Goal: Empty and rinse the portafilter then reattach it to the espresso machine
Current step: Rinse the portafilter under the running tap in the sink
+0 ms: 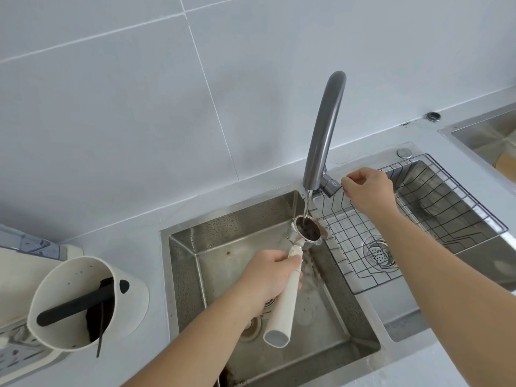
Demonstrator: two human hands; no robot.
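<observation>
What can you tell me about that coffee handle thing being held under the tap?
The portafilter has a round metal basket with dark wet grounds inside and a long cream handle. The left hand grips the handle, tilting the basket up under a thin stream from the grey faucet, above the steel sink.

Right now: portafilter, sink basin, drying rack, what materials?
Portafilter: basket end looks like polished metal, shiny rim; handle looks matte white, plastic or coated, can't tell which. Sink basin: brushed stainless steel by its dull grey sheen and soft reflections. Drying rack: thin dark wire, probably coated metal.
</observation>
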